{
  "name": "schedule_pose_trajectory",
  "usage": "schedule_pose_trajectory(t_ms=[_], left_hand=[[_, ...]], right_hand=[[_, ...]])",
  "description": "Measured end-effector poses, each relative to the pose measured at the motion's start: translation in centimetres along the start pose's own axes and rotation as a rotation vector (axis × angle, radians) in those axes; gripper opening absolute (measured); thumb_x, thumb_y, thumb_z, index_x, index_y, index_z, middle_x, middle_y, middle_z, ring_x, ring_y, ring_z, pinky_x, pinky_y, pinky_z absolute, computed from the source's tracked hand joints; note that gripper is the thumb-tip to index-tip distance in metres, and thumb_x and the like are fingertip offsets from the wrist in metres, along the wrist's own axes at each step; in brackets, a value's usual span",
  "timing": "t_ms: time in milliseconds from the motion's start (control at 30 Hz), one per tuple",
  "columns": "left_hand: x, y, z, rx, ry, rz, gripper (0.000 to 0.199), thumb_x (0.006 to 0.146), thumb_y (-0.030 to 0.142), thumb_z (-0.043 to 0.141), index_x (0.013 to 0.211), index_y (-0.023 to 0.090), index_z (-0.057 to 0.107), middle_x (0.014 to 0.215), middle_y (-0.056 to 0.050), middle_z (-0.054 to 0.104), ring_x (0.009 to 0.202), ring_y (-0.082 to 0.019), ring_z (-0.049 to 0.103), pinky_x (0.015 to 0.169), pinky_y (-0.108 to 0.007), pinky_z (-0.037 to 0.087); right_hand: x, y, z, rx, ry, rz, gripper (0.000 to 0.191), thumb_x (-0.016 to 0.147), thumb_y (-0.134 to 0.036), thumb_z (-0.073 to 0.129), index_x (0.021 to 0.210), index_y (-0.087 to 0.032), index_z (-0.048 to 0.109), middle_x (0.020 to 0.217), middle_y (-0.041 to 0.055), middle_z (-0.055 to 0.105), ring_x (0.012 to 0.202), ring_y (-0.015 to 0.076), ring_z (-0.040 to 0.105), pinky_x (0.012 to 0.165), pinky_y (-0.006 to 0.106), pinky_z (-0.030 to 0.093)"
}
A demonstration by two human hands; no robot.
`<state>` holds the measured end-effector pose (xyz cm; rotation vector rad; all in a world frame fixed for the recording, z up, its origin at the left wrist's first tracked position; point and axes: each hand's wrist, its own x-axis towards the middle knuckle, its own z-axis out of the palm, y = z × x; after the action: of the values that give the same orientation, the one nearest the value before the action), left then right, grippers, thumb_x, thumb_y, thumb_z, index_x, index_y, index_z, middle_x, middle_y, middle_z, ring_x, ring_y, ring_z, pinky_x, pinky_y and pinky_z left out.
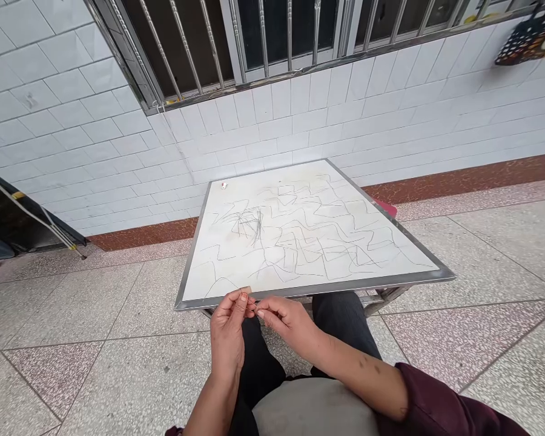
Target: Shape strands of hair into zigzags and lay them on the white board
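Note:
My left hand [229, 324] is closed in a pinch at the table's near edge, with a small tan piece [246, 290] showing at its fingertips. My right hand [287, 322] meets it from the right, thumb and fingers pinched together. A thin strand [253, 303] seems to run between the two sets of fingertips, too fine to make out well. Before them, many thin dark bent strands [324, 254] lie spread over the white tabletop [227, 284]. A denser tangle of these strands [249, 224] sits left of the middle.
A small white-and-red object [224, 186] lies at the table's far left corner. Behind stands a white tiled wall [272, 130] with a barred window [263, 36]. A patterned bag [531, 39] hangs at upper right. My legs [345, 315] reach under the table's metal edge.

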<state>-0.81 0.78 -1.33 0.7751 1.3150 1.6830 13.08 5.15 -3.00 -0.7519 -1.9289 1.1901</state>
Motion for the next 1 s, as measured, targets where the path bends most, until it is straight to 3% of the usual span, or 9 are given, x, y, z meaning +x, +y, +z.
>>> schedule_pose_trajectory(t_ms=[200, 600, 700, 900, 1000], left_hand=[[-0.1, 0.0, 0.0, 0.002, 0.015, 0.029, 0.029, 0.077, 0.041, 0.076, 0.092, 0.017, 0.073, 0.076, -0.002, 0.068, 0.071, -0.012, 0.059, 0.067, -0.024, 0.047], [-0.1, -0.4, 0.2, 0.04, 0.069, 0.013, 0.032, 0.074, 0.042, 0.077, 0.091, 0.015, 0.074, 0.071, -0.002, 0.067, 0.061, -0.011, 0.055, 0.056, -0.022, 0.044], [-0.1, -0.3, 0.1, 0.022, 0.072, 0.014, 0.032, 0.072, 0.04, 0.08, 0.092, 0.016, 0.074, 0.075, -0.003, 0.069, 0.065, -0.012, 0.058, 0.055, -0.022, 0.044], [0.0, -0.5, 0.1, -0.141, -0.014, -0.075, 0.029, 0.069, 0.036, 0.083, 0.088, 0.016, 0.075, 0.073, -0.003, 0.069, 0.063, -0.011, 0.059, 0.059, -0.022, 0.047], [0.0, -0.6, 0.2, -0.134, 0.026, -0.072, 0.029, 0.067, 0.037, 0.084, 0.085, 0.015, 0.075, 0.07, -0.002, 0.068, 0.06, -0.01, 0.058, 0.057, -0.022, 0.046]], right_hand=[[0.0, 0.0, 0.1, -0.04, -0.001, -0.054, 0.02, 0.096, -0.027, 0.049, 0.095, -0.022, 0.069, 0.085, 0.0009, 0.07, 0.076, 0.0146, 0.06, 0.071, 0.025, 0.044], [-0.1, 1.2, 0.8, -0.153, -0.021, -0.147, 0.027, 0.1, -0.031, 0.044, 0.087, -0.022, 0.065, 0.081, 0.0031, 0.067, 0.077, 0.0179, 0.058, 0.073, 0.03, 0.044], [-0.1, 1.2, 0.9, 0.01, -0.016, -0.043, 0.031, 0.099, -0.037, 0.045, 0.078, -0.021, 0.062, 0.069, 0.0003, 0.059, 0.067, 0.0148, 0.052, 0.067, 0.028, 0.041], [-0.1, 1.5, 0.7, 0.69, -0.181, 0.279, 0.038, 0.089, -0.056, 0.056, 0.085, -0.019, 0.06, 0.064, -0.0044, 0.045, 0.053, 0.0093, 0.033, 0.048, 0.022, 0.026], [-0.2, 1.8, 0.8, 0.668, -0.157, 0.273, 0.039, 0.089, -0.057, 0.057, 0.083, -0.018, 0.06, 0.064, -0.0043, 0.046, 0.054, 0.0094, 0.035, 0.05, 0.022, 0.028]])
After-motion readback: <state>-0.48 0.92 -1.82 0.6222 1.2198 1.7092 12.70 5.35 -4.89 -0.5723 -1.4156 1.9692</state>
